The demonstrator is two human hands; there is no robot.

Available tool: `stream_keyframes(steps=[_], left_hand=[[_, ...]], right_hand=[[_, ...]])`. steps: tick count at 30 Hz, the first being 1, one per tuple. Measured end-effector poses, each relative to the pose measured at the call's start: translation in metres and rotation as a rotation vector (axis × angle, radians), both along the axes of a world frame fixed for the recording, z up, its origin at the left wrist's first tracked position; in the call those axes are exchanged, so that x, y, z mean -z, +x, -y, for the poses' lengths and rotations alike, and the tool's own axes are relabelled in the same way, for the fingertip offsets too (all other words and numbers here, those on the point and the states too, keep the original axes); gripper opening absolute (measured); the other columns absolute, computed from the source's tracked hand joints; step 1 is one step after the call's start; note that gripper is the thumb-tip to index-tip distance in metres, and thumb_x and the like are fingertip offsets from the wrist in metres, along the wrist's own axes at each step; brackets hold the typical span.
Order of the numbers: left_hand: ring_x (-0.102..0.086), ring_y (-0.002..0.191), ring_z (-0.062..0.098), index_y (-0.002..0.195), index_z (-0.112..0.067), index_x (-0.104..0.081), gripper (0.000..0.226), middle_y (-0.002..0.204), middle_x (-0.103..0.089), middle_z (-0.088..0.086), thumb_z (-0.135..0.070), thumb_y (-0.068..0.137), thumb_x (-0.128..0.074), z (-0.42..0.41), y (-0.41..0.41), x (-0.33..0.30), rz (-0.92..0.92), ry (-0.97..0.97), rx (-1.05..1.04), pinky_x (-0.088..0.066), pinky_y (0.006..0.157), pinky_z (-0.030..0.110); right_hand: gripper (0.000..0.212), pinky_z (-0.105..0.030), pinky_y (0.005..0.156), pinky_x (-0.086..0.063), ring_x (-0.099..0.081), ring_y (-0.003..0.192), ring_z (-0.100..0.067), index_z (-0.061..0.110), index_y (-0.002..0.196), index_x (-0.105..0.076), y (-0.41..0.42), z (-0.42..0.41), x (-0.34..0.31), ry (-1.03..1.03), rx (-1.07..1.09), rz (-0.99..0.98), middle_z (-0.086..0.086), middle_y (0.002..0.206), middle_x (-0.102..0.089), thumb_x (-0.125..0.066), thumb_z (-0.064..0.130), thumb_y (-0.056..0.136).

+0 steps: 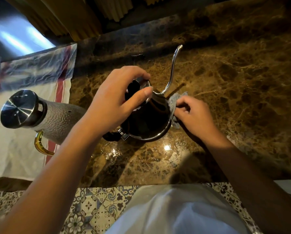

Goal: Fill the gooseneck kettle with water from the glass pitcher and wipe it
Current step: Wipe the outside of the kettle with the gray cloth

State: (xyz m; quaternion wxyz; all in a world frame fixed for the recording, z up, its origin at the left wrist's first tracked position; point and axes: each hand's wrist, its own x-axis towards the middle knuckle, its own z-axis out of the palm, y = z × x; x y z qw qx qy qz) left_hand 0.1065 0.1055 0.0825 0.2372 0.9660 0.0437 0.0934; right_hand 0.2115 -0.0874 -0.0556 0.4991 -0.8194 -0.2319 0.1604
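Pointing away — kettle (148,115) spout (173,65)

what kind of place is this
Likely a home kitchen or coffee corner: a brown marble counter, patterned floor tiles, and a gooseneck kettle beside a glass pitcher on a striped towel.

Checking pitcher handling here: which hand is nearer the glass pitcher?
Left. The left hand grips the kettle lid beside the glass pitcher; the right hand is beyond the kettle.
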Motion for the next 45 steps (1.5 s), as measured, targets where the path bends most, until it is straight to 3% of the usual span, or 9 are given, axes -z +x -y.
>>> stream_keyframes(steps=[3, 10, 14, 19, 28, 35, 39, 41, 45], left_hand=[[-0.049, 0.119, 0.002, 0.135, -0.021, -0.060, 0.036, 0.128, -0.058, -0.012, -0.041, 0.105, -0.053, 0.015, 0.011, 0.005, 0.032, 0.018, -0.126, -0.035, 0.093, 0.010], [-0.062, 0.111, 0.016, 0.123, -0.013, -0.066, 0.029, 0.119, -0.070, 0.002, -0.032, 0.107, -0.051, 0.027, 0.030, 0.012, 0.168, 0.033, -0.321, -0.043, 0.093, 0.025], [-0.063, 0.111, 0.016, 0.123, -0.013, -0.065, 0.029, 0.119, -0.070, 0.002, -0.031, 0.107, -0.050, 0.028, 0.030, 0.012, 0.174, 0.027, -0.330, -0.049, 0.091, 0.029], [-0.058, 0.116, 0.014, 0.128, -0.016, -0.063, 0.031, 0.125, -0.067, 0.000, -0.035, 0.107, -0.049, 0.021, 0.026, 0.010, 0.090, 0.027, -0.213, -0.039, 0.091, 0.016], [-0.061, 0.121, 0.017, 0.124, -0.019, -0.055, 0.030, 0.129, -0.065, -0.004, -0.040, 0.104, -0.051, 0.008, 0.031, -0.002, -0.041, -0.168, 0.039, -0.052, 0.101, 0.049], [-0.060, 0.126, 0.018, 0.123, -0.019, -0.051, 0.021, 0.134, -0.063, -0.004, -0.028, 0.104, -0.052, -0.003, 0.029, -0.005, -0.113, -0.218, 0.214, -0.052, 0.103, 0.051], [-0.060, 0.127, 0.018, 0.133, -0.014, -0.048, 0.029, 0.134, -0.062, -0.002, -0.020, 0.105, -0.054, -0.006, 0.028, -0.007, -0.140, -0.286, 0.254, -0.052, 0.105, 0.046], [-0.058, 0.131, 0.016, 0.140, -0.015, -0.047, 0.035, 0.135, -0.061, -0.003, -0.020, 0.106, -0.053, -0.004, 0.027, -0.006, -0.126, -0.262, 0.235, -0.050, 0.109, 0.047], [-0.058, 0.130, 0.012, 0.143, -0.015, -0.048, 0.040, 0.137, -0.062, -0.003, -0.028, 0.105, -0.052, -0.001, 0.028, 0.000, -0.074, -0.192, 0.175, -0.050, 0.108, 0.045]], right_hand=[[0.009, -0.027, 0.059, -0.046, -0.050, 0.056, -0.010, 0.014, 0.082, -0.069, -0.013, 0.016, 0.002, 0.013, 0.013, -0.098, -0.005, 0.063, -0.061, -0.076, 0.011, 0.087], [0.023, -0.029, 0.057, -0.048, -0.047, 0.050, -0.003, 0.031, 0.068, -0.066, -0.070, -0.014, 0.017, 0.001, 0.028, -0.069, 0.015, 0.054, -0.055, -0.082, 0.019, 0.080], [0.006, -0.035, 0.061, -0.054, -0.057, 0.062, -0.008, 0.025, 0.081, -0.075, -0.081, -0.019, 0.014, -0.023, -0.047, 0.072, 0.016, 0.070, -0.061, -0.077, 0.029, 0.085], [0.016, -0.022, 0.058, -0.041, -0.051, 0.048, 0.000, 0.028, 0.072, -0.072, -0.071, -0.011, 0.015, 0.016, -0.018, -0.102, 0.025, 0.051, -0.055, -0.081, 0.021, 0.083], [0.010, -0.030, 0.058, -0.041, -0.042, 0.060, -0.011, 0.009, 0.081, -0.063, -0.029, 0.024, 0.000, 0.045, 0.014, -0.179, -0.009, 0.065, -0.050, -0.072, 0.009, 0.085], [0.013, -0.050, 0.056, -0.060, -0.048, 0.060, -0.019, 0.023, 0.101, -0.074, 0.003, 0.028, 0.006, 0.058, 0.053, -0.094, 0.001, 0.065, -0.051, -0.066, 0.013, 0.097], [0.010, -0.058, 0.057, -0.054, -0.057, 0.063, -0.041, 0.016, 0.088, -0.067, 0.015, 0.019, 0.008, -0.033, 0.062, -0.006, -0.017, 0.067, -0.058, -0.062, 0.012, 0.095], [0.010, -0.055, 0.059, -0.056, -0.055, 0.057, -0.035, 0.014, 0.085, -0.068, 0.017, 0.018, 0.005, -0.034, 0.071, -0.014, -0.014, 0.065, -0.059, -0.064, 0.011, 0.094], [0.010, -0.028, 0.057, -0.048, -0.056, 0.059, -0.007, 0.019, 0.081, -0.079, 0.028, 0.033, -0.006, -0.070, -0.074, -0.133, -0.002, 0.067, -0.068, -0.077, 0.014, 0.089]])
